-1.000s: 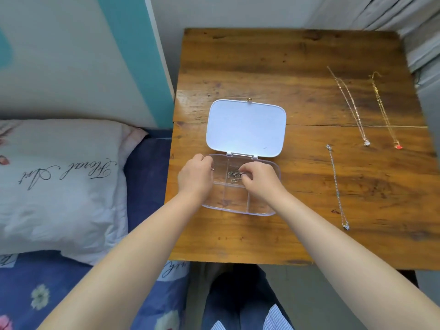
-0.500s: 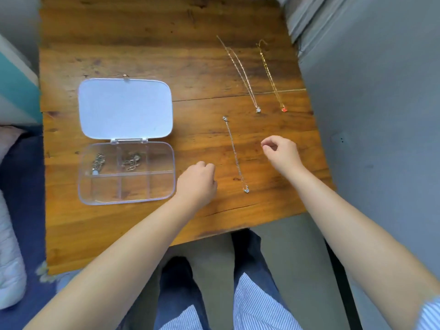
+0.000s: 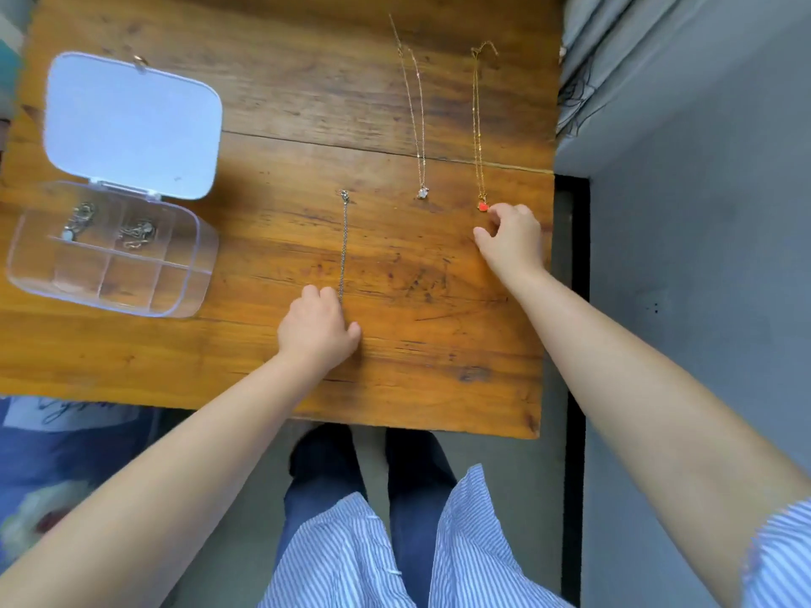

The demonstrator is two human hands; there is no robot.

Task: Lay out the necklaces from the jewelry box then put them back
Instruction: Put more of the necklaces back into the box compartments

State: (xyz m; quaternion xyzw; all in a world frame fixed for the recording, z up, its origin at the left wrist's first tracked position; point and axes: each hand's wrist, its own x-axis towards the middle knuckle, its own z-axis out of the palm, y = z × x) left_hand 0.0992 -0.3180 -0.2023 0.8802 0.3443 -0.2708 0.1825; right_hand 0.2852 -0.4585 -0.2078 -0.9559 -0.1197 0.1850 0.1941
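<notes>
A clear jewelry box (image 3: 26,274) sits at the table's left with its white lid (image 3: 131,120) folded back. Two coiled necklaces (image 3: 79,219) (image 3: 138,232) lie in its far compartments. Three necklaces lie stretched out on the wood: a silver chain (image 3: 343,239), a gold one with a white pendant (image 3: 419,138) and a gold one with a red pendant (image 3: 477,125). My left hand (image 3: 318,331) has its fingers curled over the silver chain's near end, hiding the pendant. A fingertip of my right hand (image 3: 511,241) touches the red pendant, the thumb apart from it.
The wooden table (image 3: 263,379) ends close to my body; its right edge meets a grey wall and a curtain (image 3: 658,59). A bed with blue bedding (image 3: 66,454) lies at the lower left. My legs and striped shirt (image 3: 373,555) are below the table edge.
The view has swung right, away from the box. My left hand moved right onto the silver chain's near end. My right hand moved farther out to the red pendant.
</notes>
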